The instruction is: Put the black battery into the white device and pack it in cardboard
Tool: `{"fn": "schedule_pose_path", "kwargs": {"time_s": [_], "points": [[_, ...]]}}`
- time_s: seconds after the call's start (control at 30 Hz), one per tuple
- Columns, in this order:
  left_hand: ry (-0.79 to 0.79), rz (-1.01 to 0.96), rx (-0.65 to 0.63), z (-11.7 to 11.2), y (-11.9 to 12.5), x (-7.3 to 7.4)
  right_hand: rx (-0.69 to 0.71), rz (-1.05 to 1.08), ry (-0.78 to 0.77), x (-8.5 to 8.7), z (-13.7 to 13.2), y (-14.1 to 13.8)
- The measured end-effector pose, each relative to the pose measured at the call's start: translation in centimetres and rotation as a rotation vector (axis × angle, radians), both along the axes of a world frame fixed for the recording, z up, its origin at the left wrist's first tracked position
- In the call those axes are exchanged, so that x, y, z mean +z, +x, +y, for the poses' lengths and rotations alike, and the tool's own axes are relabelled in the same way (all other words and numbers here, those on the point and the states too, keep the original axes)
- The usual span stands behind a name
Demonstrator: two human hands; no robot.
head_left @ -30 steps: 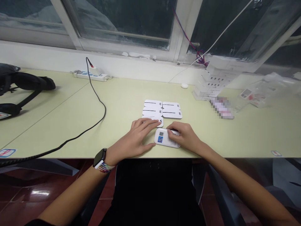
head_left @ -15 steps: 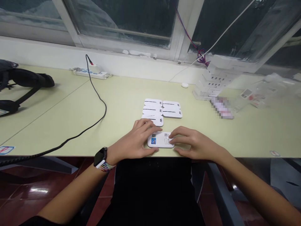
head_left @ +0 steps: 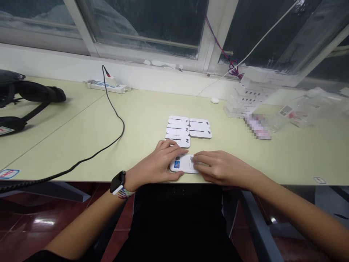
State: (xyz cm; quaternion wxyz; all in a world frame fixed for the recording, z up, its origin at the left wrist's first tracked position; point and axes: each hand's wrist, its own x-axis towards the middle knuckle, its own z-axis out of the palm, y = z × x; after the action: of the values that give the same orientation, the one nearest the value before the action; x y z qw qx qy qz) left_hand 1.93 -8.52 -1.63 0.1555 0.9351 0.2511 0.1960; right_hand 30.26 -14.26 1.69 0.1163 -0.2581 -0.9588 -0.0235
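Note:
A small white device [head_left: 183,164] with a blue sticker lies face down at the near edge of the pale green table [head_left: 81,138]. My left hand [head_left: 156,163] rests flat beside it, fingers over its left end and thumb at its front edge. My right hand [head_left: 218,166] lies on its right half, fingers stretched across the label. Just beyond, several identical white devices [head_left: 188,129] lie in two neat columns, face up, each with a black line.
A black cable [head_left: 109,109] runs from a white power strip [head_left: 107,86] by the window to the table's left front edge. A black bag [head_left: 24,98] lies far left. Stacked white boxes [head_left: 245,98] and clear plastic bags [head_left: 305,105] stand back right.
The device slid left and turned square to the table edge. My right hand shifted from its right end to lie flat over it; my left hand stayed nearly still.

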Motion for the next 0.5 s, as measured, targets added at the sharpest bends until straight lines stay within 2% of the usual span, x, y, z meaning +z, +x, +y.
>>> {"fn": "schedule_pose_path", "kwargs": {"time_s": [0.13, 0.5], "points": [[0.016, -0.005, -0.01, 0.0, 0.0, 0.1, 0.024, -0.049, 0.024, 0.0, 0.1, -0.1], [0.051, -0.076, -0.076, 0.1, 0.3, 0.1, 0.079, -0.355, 0.26, 0.2, -0.2, -1.4]]}}
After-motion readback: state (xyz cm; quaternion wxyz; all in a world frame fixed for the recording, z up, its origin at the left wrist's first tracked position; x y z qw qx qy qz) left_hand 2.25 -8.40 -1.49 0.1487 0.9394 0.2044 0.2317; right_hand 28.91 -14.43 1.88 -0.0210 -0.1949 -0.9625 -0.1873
